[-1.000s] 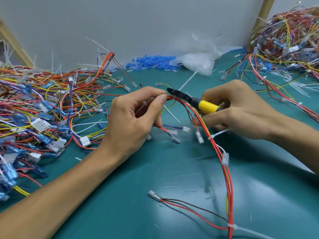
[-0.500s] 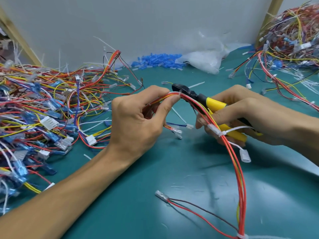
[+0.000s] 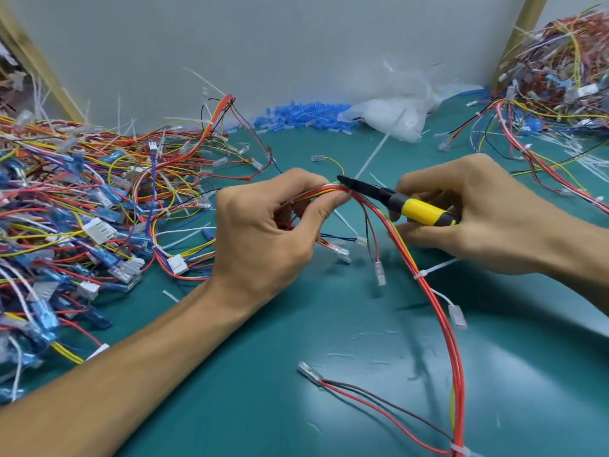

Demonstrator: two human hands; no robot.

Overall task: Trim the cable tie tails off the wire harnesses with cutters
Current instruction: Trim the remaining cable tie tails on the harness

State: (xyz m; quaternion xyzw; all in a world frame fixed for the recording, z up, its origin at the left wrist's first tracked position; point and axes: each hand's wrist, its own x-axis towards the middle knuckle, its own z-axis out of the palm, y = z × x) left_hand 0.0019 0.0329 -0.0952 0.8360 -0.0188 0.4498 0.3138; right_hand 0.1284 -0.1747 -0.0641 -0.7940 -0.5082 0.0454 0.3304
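Wire bundle (image 3: 333, 192) pinched in left hand (image 3: 267, 235), raised so tie is exposed; yellow-handled cutters (image 3: 395, 201) gripped in right hand (image 3: 478, 212), tips brought beside pinch.

Teal over the table (image 3: 263, 374). Red, orange and yellow along the centre harness (image 3: 440, 311), banded by a white cable tie (image 3: 428, 271). Yellow and black on the cutters (image 3: 418, 211). Bright blue sleeves (image 3: 303, 115) far centre, beside a milky bag (image 3: 395, 118). Red, yellow and blue through the left pile (image 3: 82, 192) and the far-right pile (image 3: 560, 61).
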